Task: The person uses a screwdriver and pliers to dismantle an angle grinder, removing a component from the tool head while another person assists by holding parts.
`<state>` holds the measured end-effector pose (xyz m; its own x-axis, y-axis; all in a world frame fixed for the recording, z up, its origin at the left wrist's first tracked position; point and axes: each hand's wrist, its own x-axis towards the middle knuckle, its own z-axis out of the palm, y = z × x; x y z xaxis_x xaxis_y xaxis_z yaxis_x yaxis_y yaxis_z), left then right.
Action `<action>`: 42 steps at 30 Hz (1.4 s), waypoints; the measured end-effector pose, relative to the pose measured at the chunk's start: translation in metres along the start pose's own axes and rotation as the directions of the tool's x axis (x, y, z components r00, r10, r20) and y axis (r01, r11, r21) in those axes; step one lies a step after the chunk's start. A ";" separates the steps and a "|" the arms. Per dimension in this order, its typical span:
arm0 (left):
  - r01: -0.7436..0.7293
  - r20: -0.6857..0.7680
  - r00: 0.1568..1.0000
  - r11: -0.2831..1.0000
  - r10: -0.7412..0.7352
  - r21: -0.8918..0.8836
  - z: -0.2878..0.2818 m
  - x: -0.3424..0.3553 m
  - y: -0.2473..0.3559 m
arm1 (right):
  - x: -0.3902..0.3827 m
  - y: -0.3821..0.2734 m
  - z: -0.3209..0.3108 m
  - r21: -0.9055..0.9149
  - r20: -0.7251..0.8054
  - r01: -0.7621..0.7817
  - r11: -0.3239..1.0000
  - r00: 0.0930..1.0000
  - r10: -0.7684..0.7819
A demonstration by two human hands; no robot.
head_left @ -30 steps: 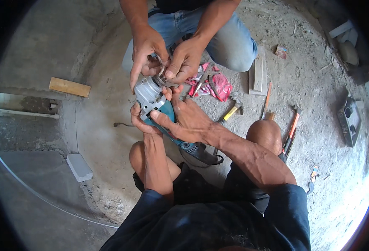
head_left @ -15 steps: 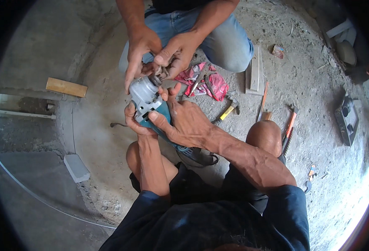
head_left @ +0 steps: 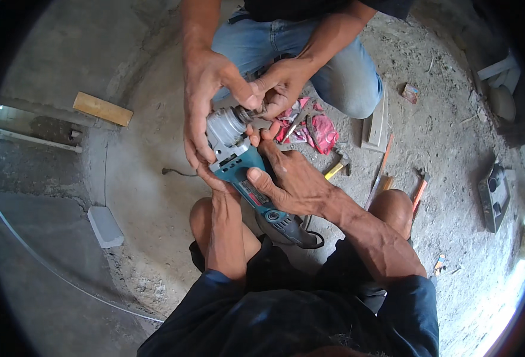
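Observation:
A teal angle grinder [head_left: 247, 172] with a silver gear head [head_left: 224, 126] hangs between me and a person opposite, its rear end slanting down toward my knees. My left hand [head_left: 222, 181] grips it from below near the gear head, most of its fingers hidden beneath. Around the body from the right closes my right hand [head_left: 298, 183], thumb lying on top and fingers curled over the far side. One hand of the other person [head_left: 206, 89] wraps the gear head. Their other hand [head_left: 287, 83] pinches at the spindle end; what those fingers hold is too small to make out.
Pliers [head_left: 298, 122] lie on a pink cloth [head_left: 322, 134], near a yellow-handled hammer [head_left: 337, 168]. Grey planks [head_left: 374, 128] and an orange-handled tool [head_left: 420, 187] are on the right. A grey block [head_left: 105, 227] and a wooden board [head_left: 103, 109] sit left. A cord [head_left: 179, 172] trails beside the grinder.
The grinder has turned so more of its teal body shows. My right thumb now rests farther back on it. The other person's hand on the left has come around the gear head.

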<state>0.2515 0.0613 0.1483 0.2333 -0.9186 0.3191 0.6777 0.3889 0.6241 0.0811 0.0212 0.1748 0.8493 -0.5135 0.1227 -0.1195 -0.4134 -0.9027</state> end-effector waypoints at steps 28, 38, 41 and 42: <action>0.175 0.111 0.982 0.952 -0.152 -0.251 -0.017 -0.007 0.004 | -0.011 0.076 -0.068 -0.638 0.276 -0.225 0.736 0.826 0.492; 0.159 0.117 0.984 0.945 -0.130 -0.285 -0.019 -0.006 0.008 | 0.042 0.176 -0.050 -0.637 0.199 -0.120 0.762 0.929 0.312; 0.158 0.116 0.985 0.945 -0.130 -0.285 -0.023 -0.007 0.014 | 0.066 0.225 -0.040 -0.631 0.044 -0.162 0.758 0.969 0.244; 0.189 0.144 0.977 0.949 -0.156 -0.254 -0.027 -0.007 0.010 | 0.072 0.253 -0.038 -0.626 -0.042 -0.129 0.769 0.990 0.132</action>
<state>0.2754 0.0696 0.1331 0.0212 -0.9481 0.3172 0.8639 0.1771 0.4714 0.0924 -0.1491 -0.0285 0.8039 -0.5945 0.0192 -0.5236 -0.7226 -0.4514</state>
